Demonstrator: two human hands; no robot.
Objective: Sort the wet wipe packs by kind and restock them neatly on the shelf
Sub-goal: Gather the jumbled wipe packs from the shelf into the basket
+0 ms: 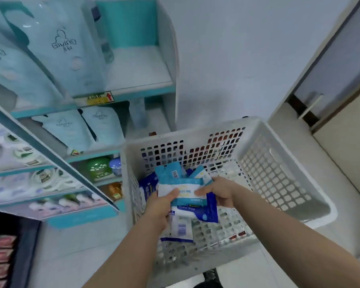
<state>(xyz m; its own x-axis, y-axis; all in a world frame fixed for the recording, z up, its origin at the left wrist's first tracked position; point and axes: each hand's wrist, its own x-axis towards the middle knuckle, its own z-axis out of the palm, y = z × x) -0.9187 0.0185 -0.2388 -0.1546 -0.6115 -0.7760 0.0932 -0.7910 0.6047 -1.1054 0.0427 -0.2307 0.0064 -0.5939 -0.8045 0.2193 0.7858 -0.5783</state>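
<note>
left hand (159,206), right hand (218,192) grip packs (187,192) | inside basket (283,175) | shelf board (137,67) bare

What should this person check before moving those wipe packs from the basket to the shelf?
1. Left hand grips the packs: ok.
2. Right hand grips them too: ok.
3. One kind only in the hands: not ok; a light-blue-and-white plastic wipe pack sits with a dark blue plastic wipe pack.
4. Bare room on the white-and-teal shelf: ok.
5. White perforated plastic basket emptied: not ok; a blue pack remains inside.
6. Which shelf slot suits each kind: cannot tell.
</note>
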